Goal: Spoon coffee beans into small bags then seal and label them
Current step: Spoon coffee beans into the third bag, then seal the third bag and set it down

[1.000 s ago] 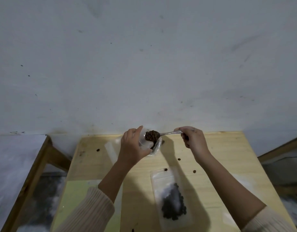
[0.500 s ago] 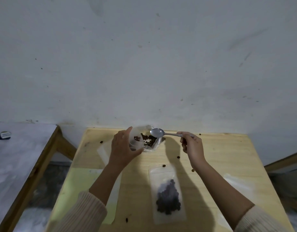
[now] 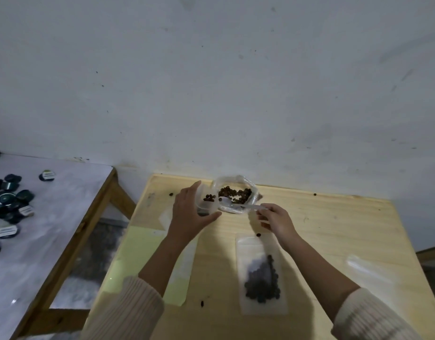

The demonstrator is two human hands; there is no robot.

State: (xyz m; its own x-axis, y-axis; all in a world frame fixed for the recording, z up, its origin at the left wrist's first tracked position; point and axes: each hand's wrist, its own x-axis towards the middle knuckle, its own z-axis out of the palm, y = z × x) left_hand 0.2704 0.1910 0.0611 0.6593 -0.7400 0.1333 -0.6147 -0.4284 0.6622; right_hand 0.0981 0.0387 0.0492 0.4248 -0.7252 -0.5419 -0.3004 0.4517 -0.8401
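So the right hand point(image 3: 275, 218) is pinching the spoon point(image 3: 239, 205) by the tail of its handle. The handle is running roughly sideways, with the bowl end pointing left and a touch away from the person. The bowl is sitting right at the near edge of the beans point(image 3: 235, 193) in the open pouch point(image 3: 252, 190) at the back of the bench point(image 3: 334, 229). It's looking empty to me, though it's small and blurry. The left hand point(image 3: 190, 214) is wrapping its grip around the small bag point(image 3: 208, 205), holding it mouth-up just left of the spoon bowl, right against the pouch as far as I can tell. A few beans are lying inside. I'm guessing the next scoop is only needing a short dip forward, then a swing left. A filled bag point(image 3: 260, 273) is lying flat nearer the person, beside the right forearm.
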